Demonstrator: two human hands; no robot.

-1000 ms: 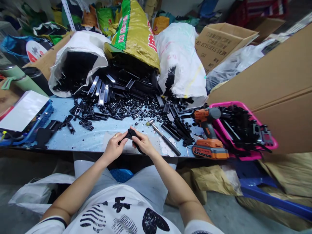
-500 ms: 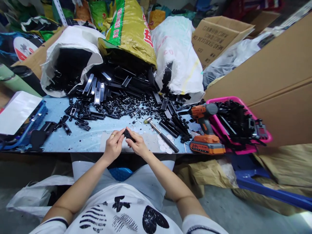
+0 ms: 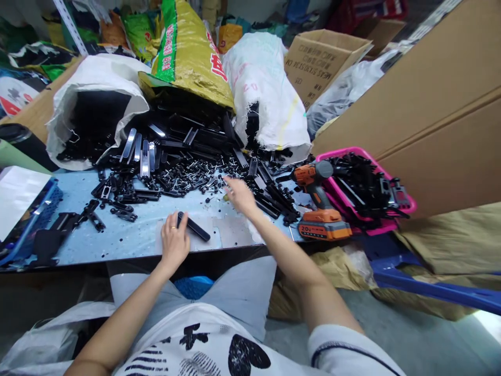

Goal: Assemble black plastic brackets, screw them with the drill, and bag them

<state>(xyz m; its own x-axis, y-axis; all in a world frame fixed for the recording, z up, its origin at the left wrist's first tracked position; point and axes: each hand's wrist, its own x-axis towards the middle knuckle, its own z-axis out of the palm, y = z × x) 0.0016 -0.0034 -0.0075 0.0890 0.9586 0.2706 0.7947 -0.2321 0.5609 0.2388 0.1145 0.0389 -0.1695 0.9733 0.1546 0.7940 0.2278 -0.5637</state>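
My left hand [image 3: 175, 237] rests at the table's front edge, its fingers closed over the left end of a long black plastic bar [image 3: 199, 230]. The bar lies slanted on a pale plate. Further forward, my right hand [image 3: 240, 196] reaches to the near side of a heap of small metal pins [image 3: 203, 169]. Its fingers are stretched out, with the thumb a little apart, and nothing shows in them. Below that hand a yellowish hammer head [image 3: 226, 198] peeks out; the handle is hidden by the hand and forearm.
An orange cordless drill [image 3: 319, 198] stands at the right beside a pink basket [image 3: 407, 204] of black parts. Behind the pins, black parts spill from a yellow sack [image 3: 191, 57] and white sacks [image 3: 270, 94]. A blue basket [image 3: 57, 196] is at the left.
Both hands were together around a black part. They have separated: the left holds the bar down on the plate, and the right has moved forward to the pins. The view has shifted slightly.
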